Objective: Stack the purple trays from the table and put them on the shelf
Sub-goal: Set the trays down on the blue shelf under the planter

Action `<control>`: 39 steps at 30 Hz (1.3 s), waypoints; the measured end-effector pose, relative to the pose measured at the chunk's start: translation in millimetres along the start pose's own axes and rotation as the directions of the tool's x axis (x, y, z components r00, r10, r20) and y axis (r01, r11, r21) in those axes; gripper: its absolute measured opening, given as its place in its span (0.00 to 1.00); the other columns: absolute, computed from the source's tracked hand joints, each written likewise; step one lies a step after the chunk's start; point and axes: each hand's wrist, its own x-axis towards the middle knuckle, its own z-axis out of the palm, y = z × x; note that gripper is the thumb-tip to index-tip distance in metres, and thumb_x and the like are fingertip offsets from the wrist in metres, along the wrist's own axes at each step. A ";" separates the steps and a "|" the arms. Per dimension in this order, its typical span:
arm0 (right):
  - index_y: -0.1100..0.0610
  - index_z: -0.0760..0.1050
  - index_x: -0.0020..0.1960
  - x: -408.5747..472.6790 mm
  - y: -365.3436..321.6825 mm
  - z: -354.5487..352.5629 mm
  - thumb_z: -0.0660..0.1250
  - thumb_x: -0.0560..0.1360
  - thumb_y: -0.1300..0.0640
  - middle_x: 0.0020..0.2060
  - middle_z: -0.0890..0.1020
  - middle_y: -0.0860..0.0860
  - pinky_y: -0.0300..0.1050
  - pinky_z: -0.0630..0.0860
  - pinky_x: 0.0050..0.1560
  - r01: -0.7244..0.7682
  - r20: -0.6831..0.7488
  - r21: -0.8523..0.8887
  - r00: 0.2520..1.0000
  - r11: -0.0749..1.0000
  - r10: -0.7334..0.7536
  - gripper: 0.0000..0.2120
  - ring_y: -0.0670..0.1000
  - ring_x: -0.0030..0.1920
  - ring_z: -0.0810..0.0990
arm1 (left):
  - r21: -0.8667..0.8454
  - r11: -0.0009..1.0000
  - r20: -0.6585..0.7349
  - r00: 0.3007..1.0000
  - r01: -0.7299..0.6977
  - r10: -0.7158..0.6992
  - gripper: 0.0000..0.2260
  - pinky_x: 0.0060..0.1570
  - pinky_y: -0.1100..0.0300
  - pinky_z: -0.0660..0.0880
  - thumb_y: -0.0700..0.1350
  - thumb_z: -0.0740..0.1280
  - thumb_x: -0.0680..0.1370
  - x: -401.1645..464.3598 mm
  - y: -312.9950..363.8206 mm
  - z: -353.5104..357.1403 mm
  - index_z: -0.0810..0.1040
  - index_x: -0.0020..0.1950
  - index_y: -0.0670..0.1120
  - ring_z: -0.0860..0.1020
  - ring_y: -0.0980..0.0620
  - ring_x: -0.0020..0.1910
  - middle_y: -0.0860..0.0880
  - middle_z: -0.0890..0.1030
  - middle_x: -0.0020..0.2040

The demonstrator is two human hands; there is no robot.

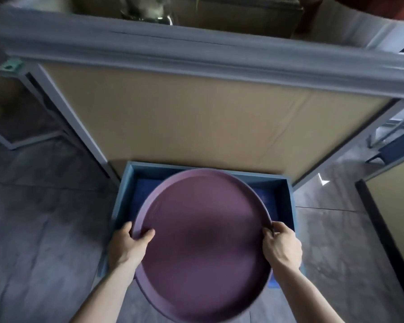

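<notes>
A round purple tray fills the lower middle of the head view, held level in the air. A second rim shows under its near left edge, so it looks like a stack of trays. My left hand grips the left rim with the thumb inside. My right hand grips the right rim. Below the tray stands a blue open box with a dark blue bottom. The grey metal shelf crosses the view above, with a tan panel under its front beam.
Grey shelf legs slant down at the left and right of the tan panel. Dark grey floor lies on both sides of the blue box. Another tan panel with a black edge stands at the right.
</notes>
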 end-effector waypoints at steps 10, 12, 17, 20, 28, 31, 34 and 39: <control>0.52 0.81 0.58 22.1 -0.2 15.2 0.67 0.77 0.56 0.50 0.86 0.56 0.48 0.70 0.47 -0.012 0.012 -0.017 1.000 1.000 0.012 0.11 0.60 0.46 0.78 | 0.053 0.998 -0.022 0.999 -0.025 0.026 0.20 0.46 0.50 0.80 0.55 0.77 0.70 14.0 3.3 14.1 0.79 0.54 0.45 0.83 0.41 0.47 0.45 0.85 0.49; 0.52 0.81 0.58 22.0 2.4 15.3 0.67 0.77 0.56 0.49 0.86 0.56 0.49 0.71 0.48 -0.010 0.006 -0.014 1.000 1.000 0.010 0.11 0.59 0.44 0.76 | 0.060 0.998 -0.022 0.999 -0.031 0.032 0.17 0.43 0.52 0.78 0.54 0.77 0.70 11.1 2.4 14.4 0.79 0.51 0.46 0.82 0.42 0.44 0.46 0.85 0.46; 0.53 0.82 0.59 19.6 11.2 12.2 0.67 0.77 0.56 0.48 0.87 0.56 0.49 0.70 0.48 -0.009 0.011 -0.006 1.000 1.000 0.010 0.11 0.58 0.45 0.76 | 0.037 0.999 -0.008 0.999 -0.038 0.038 0.13 0.39 0.55 0.75 0.52 0.77 0.71 2.8 2.2 12.5 0.79 0.47 0.47 0.81 0.45 0.40 0.49 0.84 0.42; 0.54 0.82 0.60 17.6 16.6 12.4 0.67 0.78 0.56 0.49 0.86 0.57 0.50 0.73 0.52 -0.019 0.014 -0.008 1.000 1.000 0.019 0.12 0.57 0.45 0.75 | 0.039 0.998 0.004 0.999 -0.043 0.043 0.13 0.39 0.55 0.75 0.53 0.77 0.71 -0.7 1.3 13.3 0.80 0.48 0.48 0.82 0.45 0.41 0.50 0.84 0.42; 0.55 0.81 0.62 23.2 22.9 22.3 0.68 0.78 0.56 0.55 0.85 0.58 0.52 0.74 0.58 -0.022 0.029 -0.028 0.999 0.999 0.022 0.14 0.64 0.57 0.80 | 0.058 0.997 -0.033 0.998 -0.044 0.046 0.16 0.40 0.55 0.75 0.53 0.78 0.70 5.6 -1.8 22.7 0.80 0.51 0.47 0.82 0.44 0.42 0.48 0.85 0.44; 0.55 0.81 0.61 27.9 22.9 27.9 0.68 0.77 0.57 0.53 0.85 0.59 0.50 0.73 0.54 -0.012 0.033 -0.053 0.999 0.999 0.014 0.13 0.64 0.56 0.80 | 0.071 0.996 -0.064 0.996 -0.057 0.062 0.16 0.41 0.55 0.76 0.53 0.78 0.69 8.6 -3.6 27.1 0.79 0.50 0.47 0.82 0.44 0.42 0.48 0.85 0.44; 0.55 0.81 0.60 29.3 26.4 31.8 0.67 0.77 0.57 0.51 0.85 0.60 0.51 0.72 0.51 0.001 0.024 -0.096 1.000 0.995 0.001 0.12 0.65 0.55 0.80 | 0.090 0.993 -0.079 0.994 -0.070 0.077 0.18 0.41 0.55 0.75 0.53 0.78 0.69 9.5 -6.1 30.4 0.79 0.52 0.46 0.82 0.44 0.43 0.47 0.85 0.45; 0.54 0.80 0.62 26.7 31.0 34.9 0.66 0.78 0.55 0.52 0.84 0.59 0.53 0.75 0.56 0.044 0.005 -0.146 0.999 0.988 -0.044 0.14 0.64 0.54 0.80 | 0.201 0.976 -0.096 0.990 -0.084 0.105 0.24 0.44 0.52 0.78 0.58 0.77 0.68 13.5 -8.8 33.7 0.80 0.58 0.46 0.83 0.41 0.49 0.46 0.85 0.51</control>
